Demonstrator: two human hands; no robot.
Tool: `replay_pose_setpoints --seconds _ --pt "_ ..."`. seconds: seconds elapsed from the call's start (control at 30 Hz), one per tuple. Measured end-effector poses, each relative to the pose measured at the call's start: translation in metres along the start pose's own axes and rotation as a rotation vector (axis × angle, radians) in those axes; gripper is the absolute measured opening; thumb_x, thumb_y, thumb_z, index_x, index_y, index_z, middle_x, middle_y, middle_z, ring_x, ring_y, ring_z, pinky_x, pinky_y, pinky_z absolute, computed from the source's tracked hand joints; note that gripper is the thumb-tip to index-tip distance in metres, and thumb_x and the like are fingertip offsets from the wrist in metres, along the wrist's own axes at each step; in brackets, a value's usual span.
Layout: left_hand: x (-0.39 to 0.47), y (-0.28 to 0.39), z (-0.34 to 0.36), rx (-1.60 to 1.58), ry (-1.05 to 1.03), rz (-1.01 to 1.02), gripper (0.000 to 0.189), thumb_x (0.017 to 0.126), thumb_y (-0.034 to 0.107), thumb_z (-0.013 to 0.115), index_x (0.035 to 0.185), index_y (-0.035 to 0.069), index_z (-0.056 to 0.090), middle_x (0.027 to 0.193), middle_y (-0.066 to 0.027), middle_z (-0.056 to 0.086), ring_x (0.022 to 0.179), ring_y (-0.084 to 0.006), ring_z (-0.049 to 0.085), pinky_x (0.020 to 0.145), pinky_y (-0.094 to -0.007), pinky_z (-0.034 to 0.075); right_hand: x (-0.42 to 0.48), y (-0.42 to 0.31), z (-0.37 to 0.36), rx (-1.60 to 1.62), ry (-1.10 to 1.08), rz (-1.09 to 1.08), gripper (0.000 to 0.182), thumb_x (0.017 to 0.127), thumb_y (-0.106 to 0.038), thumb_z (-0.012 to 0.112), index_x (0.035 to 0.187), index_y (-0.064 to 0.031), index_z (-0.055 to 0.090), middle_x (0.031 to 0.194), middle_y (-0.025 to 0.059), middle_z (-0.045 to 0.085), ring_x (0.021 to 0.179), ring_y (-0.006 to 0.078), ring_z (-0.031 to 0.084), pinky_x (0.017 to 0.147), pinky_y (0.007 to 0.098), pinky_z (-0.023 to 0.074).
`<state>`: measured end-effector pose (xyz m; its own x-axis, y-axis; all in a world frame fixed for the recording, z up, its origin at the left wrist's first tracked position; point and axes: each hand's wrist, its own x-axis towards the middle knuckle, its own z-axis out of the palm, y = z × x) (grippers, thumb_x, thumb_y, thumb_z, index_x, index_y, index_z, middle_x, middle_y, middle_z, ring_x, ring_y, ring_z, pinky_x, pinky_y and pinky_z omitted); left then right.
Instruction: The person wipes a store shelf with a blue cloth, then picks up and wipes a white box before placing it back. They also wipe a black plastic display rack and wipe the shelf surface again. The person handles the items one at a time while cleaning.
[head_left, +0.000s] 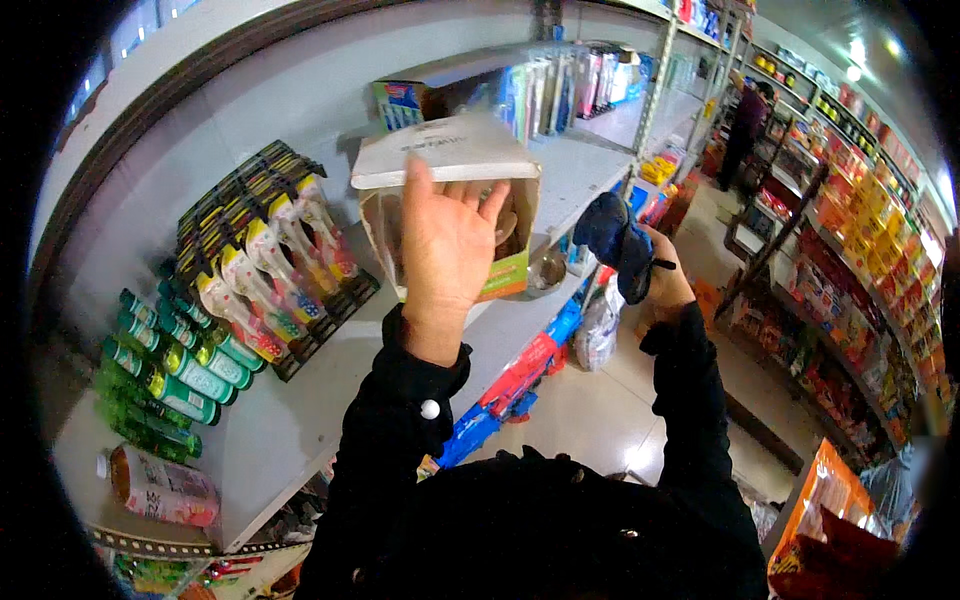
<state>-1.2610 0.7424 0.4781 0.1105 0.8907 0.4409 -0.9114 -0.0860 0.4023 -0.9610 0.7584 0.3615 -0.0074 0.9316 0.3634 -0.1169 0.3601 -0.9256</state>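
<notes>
My left hand (450, 247) is palm up at the front of a cardboard box (510, 281) on the grey shelf (300, 420). Its thumb lies over the edge of the white top flap (442, 150), while the other fingers go beneath that edge into the opening. Brownish items inside are partly hidden and hard to make out. A round metal item, perhaps a bowl (546, 271), sits at the box's right side by the shelf edge. Off the shelf to the right, my right hand (660, 270) grips a bunched dark blue cloth (619, 240).
Spoon-shaped packaged goods (262, 270) fill a black rack at left, beside green bottles (199, 371) and a tipped pink-labelled jar (165, 487). Further along stand boxed toothbrushes (401, 105). Bright packages (517, 367) hang below the shelf edge. Another person (746, 127) stands down the aisle.
</notes>
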Motion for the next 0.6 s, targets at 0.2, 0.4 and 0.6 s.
replay_pose_setpoints --seconds 0.2,0.4,0.6 --pt "0.024 -0.017 0.000 0.048 0.061 0.039 0.043 0.089 0.025 0.055 0.124 0.002 0.044 0.127 -0.0129 0.049 0.120 -0.0281 0.045 0.105 -0.0453 0.034 0.041 -0.057 0.043 0.403 0.081 0.024 0.034 0.093 -0.021 0.049 0.121 -0.0012 0.054 0.102 0.0101 0.065 0.087 0.0212 0.065 0.075 0.0340 0.0539" --pt "0.027 -0.019 -0.007 -0.088 0.002 -0.047 0.037 0.077 0.000 0.048 0.114 0.000 0.049 0.114 -0.0111 0.054 0.110 -0.0255 0.051 0.098 -0.0417 0.039 0.082 -0.124 0.126 0.301 -0.013 -0.196 0.032 0.094 -0.014 0.051 0.124 -0.0038 0.051 0.105 0.0047 0.062 0.090 0.0148 0.060 0.077 0.0285 0.0495" --pt "0.031 -0.012 -0.033 -0.175 -0.086 -0.171 0.036 0.075 -0.002 0.047 0.110 0.002 0.052 0.108 -0.0104 0.059 0.104 -0.0265 0.055 0.094 -0.0399 0.042 0.098 -0.131 0.161 -1.004 -0.556 -0.704 0.043 0.091 -0.020 0.053 0.129 -0.0016 0.047 0.133 0.0242 0.041 0.124 0.0381 0.039 0.105 0.0396 0.0307"
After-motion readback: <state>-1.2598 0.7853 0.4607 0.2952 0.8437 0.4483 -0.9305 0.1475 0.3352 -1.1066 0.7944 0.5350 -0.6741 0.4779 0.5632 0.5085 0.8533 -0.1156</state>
